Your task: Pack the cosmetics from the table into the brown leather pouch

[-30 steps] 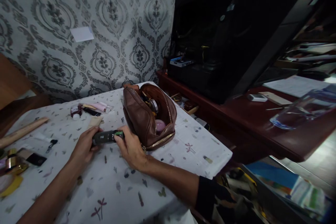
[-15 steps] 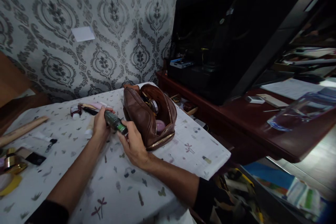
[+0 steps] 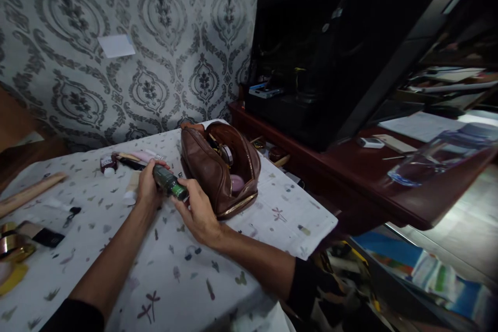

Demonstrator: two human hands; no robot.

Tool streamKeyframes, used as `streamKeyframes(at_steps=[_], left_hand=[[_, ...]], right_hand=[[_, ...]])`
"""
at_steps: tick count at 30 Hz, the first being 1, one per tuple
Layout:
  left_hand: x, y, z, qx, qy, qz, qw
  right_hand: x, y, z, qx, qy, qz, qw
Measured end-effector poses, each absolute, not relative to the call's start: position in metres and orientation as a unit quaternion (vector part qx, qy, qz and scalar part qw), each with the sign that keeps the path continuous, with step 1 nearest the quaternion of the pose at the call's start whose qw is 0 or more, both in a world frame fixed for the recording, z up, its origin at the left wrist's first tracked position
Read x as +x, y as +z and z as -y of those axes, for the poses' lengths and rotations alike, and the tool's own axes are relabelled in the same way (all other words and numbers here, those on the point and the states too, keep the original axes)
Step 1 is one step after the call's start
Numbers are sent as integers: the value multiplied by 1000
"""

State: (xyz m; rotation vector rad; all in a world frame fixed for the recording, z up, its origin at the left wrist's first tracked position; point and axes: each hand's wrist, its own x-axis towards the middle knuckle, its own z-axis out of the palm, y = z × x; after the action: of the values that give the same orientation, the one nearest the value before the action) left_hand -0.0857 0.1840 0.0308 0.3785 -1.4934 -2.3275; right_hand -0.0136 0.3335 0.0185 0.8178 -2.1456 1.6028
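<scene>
Between both hands lies a small dark green bottle with a bright green band near its right end, tilted down to the right. My left hand is closed around its upper left end. The fingers and thumb of my right hand grip the end with the green band. Just right of the bottle, a brown leather pouch stands unzipped on the patterned tablecloth. Inside it show a round silver-rimmed item and a pink item. A beige tube lies partly hidden behind my left wrist.
At left are a dark red bottle, a wooden stick, a black-and-beige case and a gold-coloured item. A large black monitor and a clear water bottle occupy the dark red desk.
The bottle has turned slightly in my hands, with more of its green band showing. The whole view has shifted a little; pouch and other things stay in place.
</scene>
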Motion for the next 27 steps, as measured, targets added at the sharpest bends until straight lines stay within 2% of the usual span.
streamKeyframes(at_steps=[13,20,27], left_hand=[[-75,43,-188,56,-779,597,182],[-72,46,-190,-3,-754,633,175],[-70,48,-201,18,-773,621,127]], right_hand=[[-13,21,-337,298,545,763,176],[-12,32,-345,328,396,838,186],[-8,41,-350,347,350,834,248]])
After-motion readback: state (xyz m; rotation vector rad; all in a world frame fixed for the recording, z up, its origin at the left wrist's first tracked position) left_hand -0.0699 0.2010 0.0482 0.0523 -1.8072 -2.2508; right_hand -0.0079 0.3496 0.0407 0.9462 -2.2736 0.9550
